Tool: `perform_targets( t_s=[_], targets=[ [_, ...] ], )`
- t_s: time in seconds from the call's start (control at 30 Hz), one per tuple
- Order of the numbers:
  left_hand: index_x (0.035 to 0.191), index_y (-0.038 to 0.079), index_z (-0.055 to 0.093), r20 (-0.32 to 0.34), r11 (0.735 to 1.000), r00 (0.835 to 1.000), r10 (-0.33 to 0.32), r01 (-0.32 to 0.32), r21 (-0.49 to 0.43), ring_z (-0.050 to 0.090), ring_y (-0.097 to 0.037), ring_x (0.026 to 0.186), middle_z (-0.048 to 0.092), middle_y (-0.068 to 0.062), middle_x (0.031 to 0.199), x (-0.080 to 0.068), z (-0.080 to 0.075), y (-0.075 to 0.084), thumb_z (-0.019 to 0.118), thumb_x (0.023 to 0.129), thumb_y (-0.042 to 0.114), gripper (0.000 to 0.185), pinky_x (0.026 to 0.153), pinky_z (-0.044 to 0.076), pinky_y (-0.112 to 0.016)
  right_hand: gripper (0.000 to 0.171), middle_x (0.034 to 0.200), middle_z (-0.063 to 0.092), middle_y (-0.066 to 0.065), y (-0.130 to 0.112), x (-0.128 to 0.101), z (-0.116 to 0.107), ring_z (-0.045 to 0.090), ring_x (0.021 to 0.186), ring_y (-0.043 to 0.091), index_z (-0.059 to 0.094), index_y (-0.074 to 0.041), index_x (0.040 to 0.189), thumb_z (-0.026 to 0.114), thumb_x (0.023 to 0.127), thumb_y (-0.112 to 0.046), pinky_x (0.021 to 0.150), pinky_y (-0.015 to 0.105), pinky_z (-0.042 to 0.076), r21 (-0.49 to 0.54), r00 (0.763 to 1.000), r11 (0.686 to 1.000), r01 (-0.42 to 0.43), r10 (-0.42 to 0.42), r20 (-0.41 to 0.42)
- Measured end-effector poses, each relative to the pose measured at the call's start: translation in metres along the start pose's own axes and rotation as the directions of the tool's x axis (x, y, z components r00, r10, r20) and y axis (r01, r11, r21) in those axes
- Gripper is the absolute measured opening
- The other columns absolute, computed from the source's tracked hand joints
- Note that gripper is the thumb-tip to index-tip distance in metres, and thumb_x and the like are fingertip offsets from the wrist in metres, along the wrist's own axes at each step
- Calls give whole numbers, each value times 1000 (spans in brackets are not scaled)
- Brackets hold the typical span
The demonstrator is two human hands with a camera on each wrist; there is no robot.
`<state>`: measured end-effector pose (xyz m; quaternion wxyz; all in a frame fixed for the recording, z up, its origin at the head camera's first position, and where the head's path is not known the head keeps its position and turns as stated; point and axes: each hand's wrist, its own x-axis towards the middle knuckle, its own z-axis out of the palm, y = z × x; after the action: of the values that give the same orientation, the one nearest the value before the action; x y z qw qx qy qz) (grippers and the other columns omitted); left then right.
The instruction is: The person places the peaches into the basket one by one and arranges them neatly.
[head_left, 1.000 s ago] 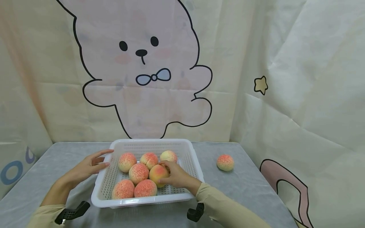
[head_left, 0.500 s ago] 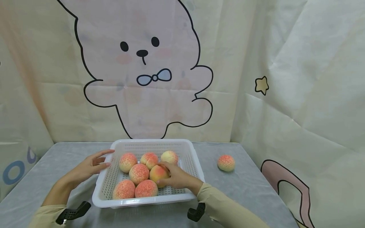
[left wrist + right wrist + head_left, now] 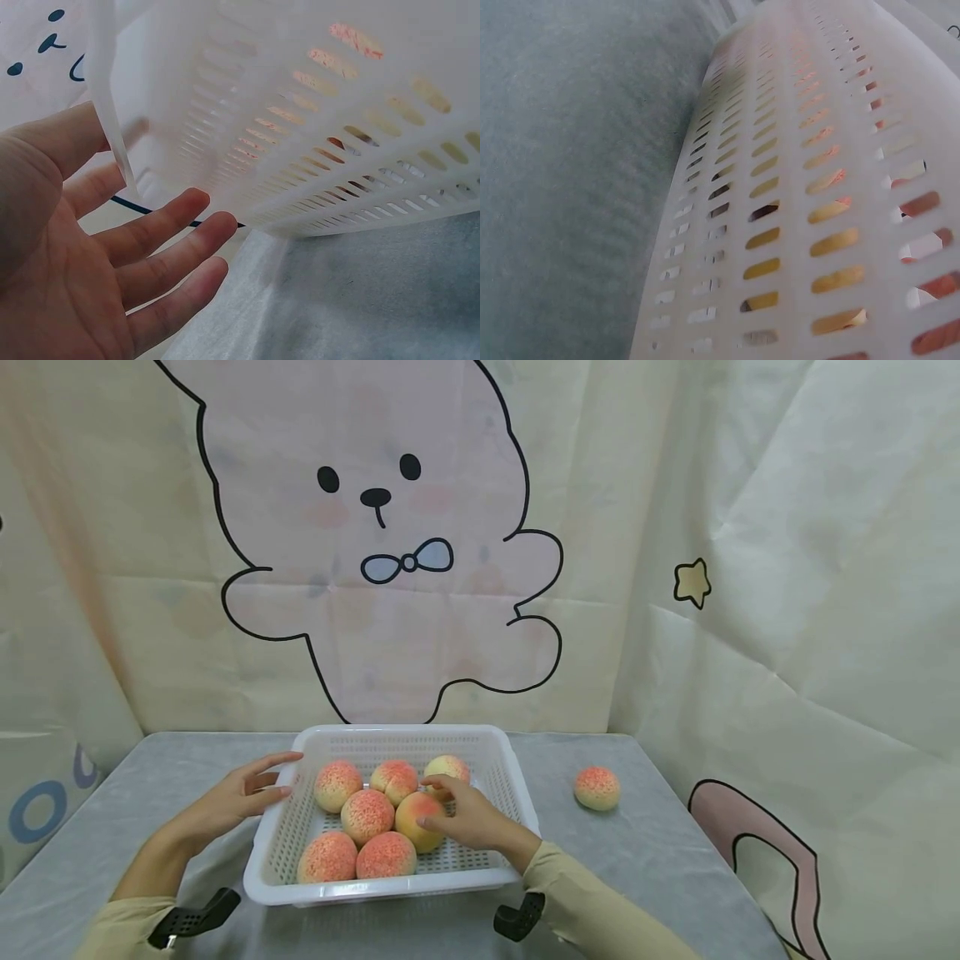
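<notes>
A white slotted basket [image 3: 397, 732] stands on the grey table and holds several pink-and-yellow peaches. My right hand [image 3: 424, 802] reaches over the near rim and grips the middle peach [image 3: 408, 828], index finger across its top and thumb low on its side. My left hand [image 3: 288, 774] lies flat against the basket's left wall, its fingers straight. In the left wrist view the open palm and fingers [image 3: 165, 247] sit beside the slotted wall [image 3: 315, 150]. The right wrist view shows only the basket wall [image 3: 795, 210], with peach colour behind the slots.
One more peach [image 3: 597, 787] lies alone on the grey table [image 3: 645, 852], right of the basket. A cream curtain with a rabbit drawing [image 3: 375, 527] closes off the back and right. Black wrist mounts [image 3: 517, 918] show near the front edge.
My right hand's fingers have shifted slightly higher over the middle peach. The left hand, the basket and the lone peach have stayed put.
</notes>
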<state>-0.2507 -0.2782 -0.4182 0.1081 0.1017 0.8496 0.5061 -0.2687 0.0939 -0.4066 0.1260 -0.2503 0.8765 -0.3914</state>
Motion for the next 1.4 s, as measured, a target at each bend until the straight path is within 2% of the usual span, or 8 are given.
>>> perform_targets(
  t_s=[0.33,0.9,1.03,1.2,1.4],
  targets=[
    [161,13,22,-7,1000,1000,-5,5,-7,61,-36,123,37,-35,155,-1,1,1,58,102,35,73,94,56,-56,55,149,51,18,-1,0,-1,54,131,34,50,-11,146,69,96,-27,101,48,52,26,1000,1000,-3,3,-10],
    [161,12,23,-2,1000,1000,0,0,-28,64,-32,119,40,-36,152,0,0,0,57,102,32,71,92,57,-53,55,146,53,19,0,-1,-2,55,130,35,48,-10,147,68,97,-26,101,51,52,34,1000,999,29,-29,-11],
    [161,12,23,0,1000,1000,0,0,-24,63,-33,120,40,-36,152,0,0,-1,57,102,32,71,92,57,-53,54,146,52,21,0,-2,-3,56,128,37,48,-8,146,66,99,-25,102,51,52,77,999,996,39,-39,-9],
    [160,11,24,-1,1000,1000,6,-6,-27,63,-33,121,41,-36,151,0,1,0,57,102,31,70,92,57,-52,50,148,49,26,-1,-3,-7,55,129,41,47,-3,146,62,101,-20,104,53,50,177,998,982,65,-66,2],
    [160,11,24,0,1000,1000,4,-4,-27,62,-33,121,42,-36,150,0,1,1,57,102,32,70,92,57,-52,47,149,49,24,-1,-6,-13,53,131,40,48,-6,145,60,101,-19,106,52,48,217,997,974,71,-72,-4]
  ],
)
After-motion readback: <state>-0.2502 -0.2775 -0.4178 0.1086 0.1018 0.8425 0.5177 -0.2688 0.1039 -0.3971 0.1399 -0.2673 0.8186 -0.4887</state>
